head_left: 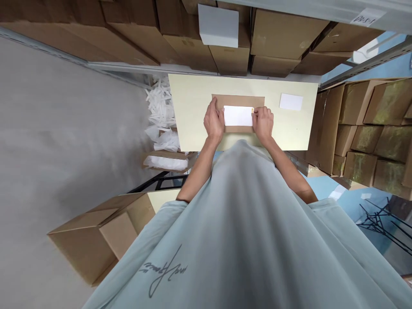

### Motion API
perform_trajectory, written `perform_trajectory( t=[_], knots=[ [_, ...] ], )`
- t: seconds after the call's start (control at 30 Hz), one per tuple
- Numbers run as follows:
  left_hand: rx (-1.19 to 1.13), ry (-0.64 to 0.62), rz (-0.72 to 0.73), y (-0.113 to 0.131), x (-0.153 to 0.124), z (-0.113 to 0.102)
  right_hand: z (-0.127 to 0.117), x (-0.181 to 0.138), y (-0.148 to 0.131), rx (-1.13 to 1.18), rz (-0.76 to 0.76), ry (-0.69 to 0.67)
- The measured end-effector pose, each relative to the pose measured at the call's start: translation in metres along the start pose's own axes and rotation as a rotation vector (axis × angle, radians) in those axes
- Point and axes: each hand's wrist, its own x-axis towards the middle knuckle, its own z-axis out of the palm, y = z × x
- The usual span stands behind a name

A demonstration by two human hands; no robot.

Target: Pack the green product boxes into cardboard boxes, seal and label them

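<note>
On the pale yellow tabletop [196, 137] lies a flat piece of brown cardboard [238, 101]. A white rectangular item [238, 116], box or card I cannot tell, rests on it, with a small yellow mark at its upper right corner. My left hand [214, 121] lies over the cardboard's left end, fingers stretched toward its upper corner and thumb apart, touching the white item's left edge. At the other end, my right hand [264, 122] has its fingers curled, with the fingertips pinching the white item's right edge by the yellow mark.
A second white rectangle [291, 101] lies at the table's right. Cardboard boxes [283, 34] fill the shelf behind, with a white box [219, 25] in front. White packing material [161, 103] sits left of the table. Stacked cartons [370, 128] stand right; an open carton [93, 231] is lower left.
</note>
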Motion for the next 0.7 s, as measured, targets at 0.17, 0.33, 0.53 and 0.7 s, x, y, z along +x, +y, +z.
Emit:
perform_trajectory(
  t=[0.17,0.33,0.53,0.7],
  knots=[
    [0.123,-0.367,0.331,0.020,-0.033,0.012,0.021,-0.015,-0.017,-0.016,-0.267,-0.177],
    [0.258,-0.441,0.298,0.018,-0.046,0.017,0.029,-0.016,-0.009,-0.060,-0.254,-0.183],
    [0.384,-0.340,0.190,0.014,-0.038,0.013,0.023,-0.018,-0.004,-0.124,-0.194,-0.130],
    [0.447,-0.334,0.187,0.010,-0.038,-0.002,0.014,-0.025,-0.003,-0.215,-0.136,-0.106]
  ],
)
